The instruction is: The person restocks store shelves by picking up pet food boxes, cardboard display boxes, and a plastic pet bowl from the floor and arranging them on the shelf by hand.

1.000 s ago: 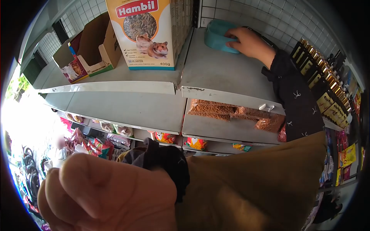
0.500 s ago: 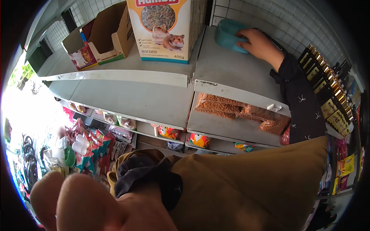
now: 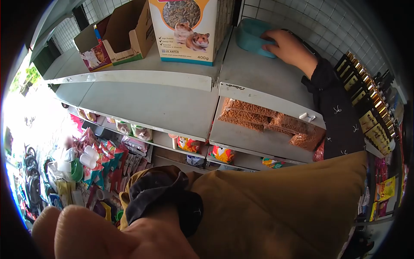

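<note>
On the upper right shelf stands a teal plastic bowl point(image 3: 249, 38), close to the mesh back. My right hand point(image 3: 290, 46) reaches in from the right and grips the bowl's near right rim between thumb and fingers. The bowl's inside is mostly hidden from this angle. Very close to the camera at the lower left is my left hand point(image 3: 112, 235). Two of its fingers show as large rounded shapes, while the rest runs out of the frame; anything it holds is out of sight. Left of the bowl stands a hamster food box point(image 3: 187, 43).
Open cardboard display boxes point(image 3: 125, 34) stand on the upper left shelf. Bags of brown pellets point(image 3: 258, 115) lie on the shelf below the bowl. Hanging goods point(image 3: 368, 116) line the right side; colourful packets point(image 3: 103, 164) fill the lower left.
My right hand has shifted the bowl slightly left along the shelf, toward the hamster food box. The view has tilted a little, and my left hand sits slightly lower.
</note>
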The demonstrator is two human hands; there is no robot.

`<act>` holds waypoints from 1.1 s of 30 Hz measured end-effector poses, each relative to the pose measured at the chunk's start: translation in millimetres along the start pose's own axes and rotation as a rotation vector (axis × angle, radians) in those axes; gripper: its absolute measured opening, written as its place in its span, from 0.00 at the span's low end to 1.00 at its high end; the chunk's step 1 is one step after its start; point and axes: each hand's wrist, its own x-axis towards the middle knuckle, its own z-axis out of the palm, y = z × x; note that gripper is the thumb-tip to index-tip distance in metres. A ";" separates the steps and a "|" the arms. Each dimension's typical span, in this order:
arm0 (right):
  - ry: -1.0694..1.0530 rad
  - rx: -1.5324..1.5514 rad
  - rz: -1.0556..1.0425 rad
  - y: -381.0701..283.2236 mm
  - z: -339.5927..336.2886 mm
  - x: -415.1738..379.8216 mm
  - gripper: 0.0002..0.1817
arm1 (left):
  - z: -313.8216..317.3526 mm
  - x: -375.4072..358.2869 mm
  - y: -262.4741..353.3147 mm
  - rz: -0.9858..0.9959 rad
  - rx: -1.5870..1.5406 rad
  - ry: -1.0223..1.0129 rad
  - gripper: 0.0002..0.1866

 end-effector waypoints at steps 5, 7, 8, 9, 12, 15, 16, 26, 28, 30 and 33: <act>-0.026 -0.007 0.014 -5.5 -1.5 1.5 0.18 | 0.6 7.6 -17.1 -0.033 -0.106 -0.011 0.17; 0.002 0.009 -0.014 -3.9 0.3 1.5 0.18 | -1.3 10.8 -23.8 -0.041 -0.151 -0.012 0.16; 0.014 0.018 -0.028 -3.0 0.8 1.1 0.18 | 4.2 10.8 -35.2 -0.046 -0.173 -0.011 0.15; 0.014 0.016 -0.029 -1.5 0.3 0.6 0.18 | 5.9 11.8 -42.3 -0.051 -0.196 -0.012 0.15; -0.001 -0.008 -0.023 -1.7 -0.1 0.5 0.18 | 0.1 15.7 -27.7 -0.072 -0.259 -0.012 0.14; -0.004 0.002 -0.045 0.0 0.6 0.6 0.17 | 1.3 14.2 -32.4 -0.093 -0.322 -0.016 0.13; -0.005 0.006 -0.056 -1.7 -0.3 1.1 0.17 | 5.0 13.8 -37.0 -0.099 -0.342 -0.019 0.12; -0.039 0.030 -0.018 -15.0 -3.6 -0.6 0.17 | 12.3 12.5 -27.3 -0.161 -0.535 -0.029 0.10; -0.051 0.027 0.012 -15.4 -7.8 -1.1 0.18 | 11.5 14.7 -30.1 -0.166 -0.562 -0.045 0.10; -0.022 0.015 -0.002 -7.4 -2.0 -1.2 0.17 | 10.7 15.0 -37.0 0.839 0.025 -0.055 0.08; 0.041 0.002 -0.036 -2.3 2.2 1.8 0.17 | 2.7 1.2 7.1 0.572 -0.028 0.015 0.14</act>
